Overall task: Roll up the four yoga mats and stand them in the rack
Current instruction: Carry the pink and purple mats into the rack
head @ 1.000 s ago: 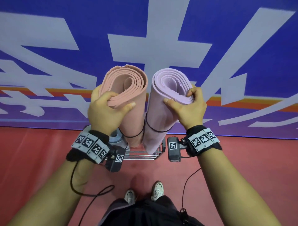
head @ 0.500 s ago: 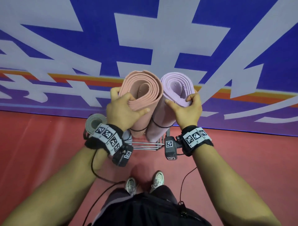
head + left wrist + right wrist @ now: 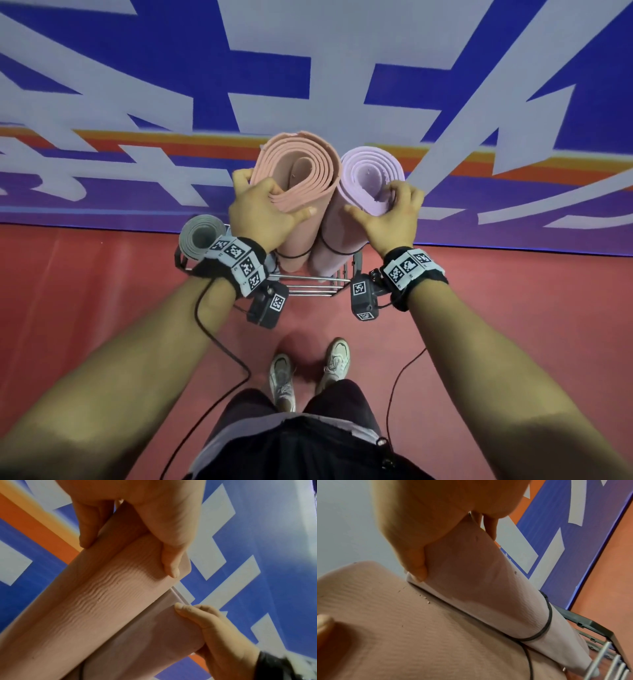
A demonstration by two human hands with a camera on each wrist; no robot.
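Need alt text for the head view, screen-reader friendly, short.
Seen from above, the left hand grips the top of a rolled pink mat and the right hand grips a rolled lilac mat, both upright in a wire rack on a red floor. A grey rolled mat stands at the rack's left, before a blue banner.

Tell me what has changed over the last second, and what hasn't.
The pink mat and the purple mat have closed up until they touch, and both sit lower in the rack. The left hand still grips the pink one, the right hand the purple one. The grey mat stands as before.
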